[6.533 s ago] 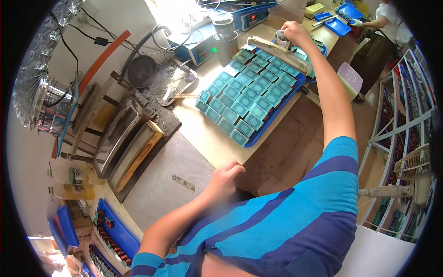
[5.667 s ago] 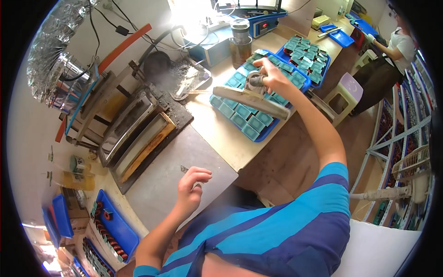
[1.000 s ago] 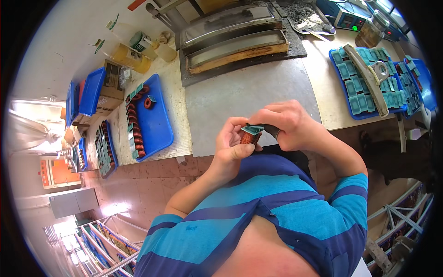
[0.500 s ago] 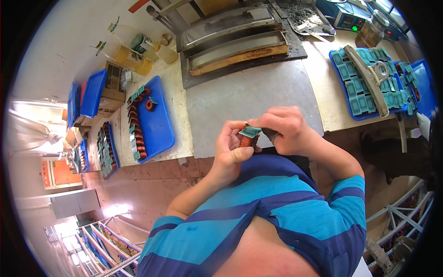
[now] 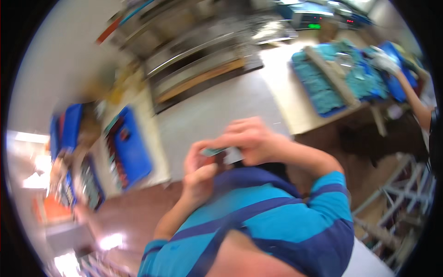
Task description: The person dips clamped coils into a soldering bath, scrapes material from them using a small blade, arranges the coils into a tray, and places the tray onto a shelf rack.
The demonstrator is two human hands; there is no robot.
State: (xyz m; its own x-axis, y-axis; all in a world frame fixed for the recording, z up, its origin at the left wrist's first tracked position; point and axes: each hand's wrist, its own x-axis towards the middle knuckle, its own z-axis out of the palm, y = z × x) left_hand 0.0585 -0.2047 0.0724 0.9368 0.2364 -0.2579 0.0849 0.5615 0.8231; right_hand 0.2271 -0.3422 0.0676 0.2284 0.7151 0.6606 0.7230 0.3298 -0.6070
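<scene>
In front of my body, my left hand (image 5: 198, 177) is closed around a copper-wound coil with a green base plate (image 5: 212, 152). Fingers cover much of the coil, and the picture is blurred. My right hand (image 5: 253, 141) is held against the coil's right side, its fingers bent and pinched together near the green plate. Whatever lies between those fingers is smeared and hidden. Both hands are above the near edge of a grey metal sheet (image 5: 221, 106) on the bench.
A blue tray (image 5: 139, 159) with a row of coils lies to the left. Long metal troughs (image 5: 203, 81) stand behind the sheet. On the right, a bar (image 5: 330, 76) crosses a tray of green-plated parts (image 5: 307, 78). Another person's gloved hand (image 5: 384, 61) reaches in beyond it.
The view has swung, so the bench appears tilted and shifted left. My hands still hold the coil together, with its plate now seen flatter. Another person's gloved hand has appeared at the right.
</scene>
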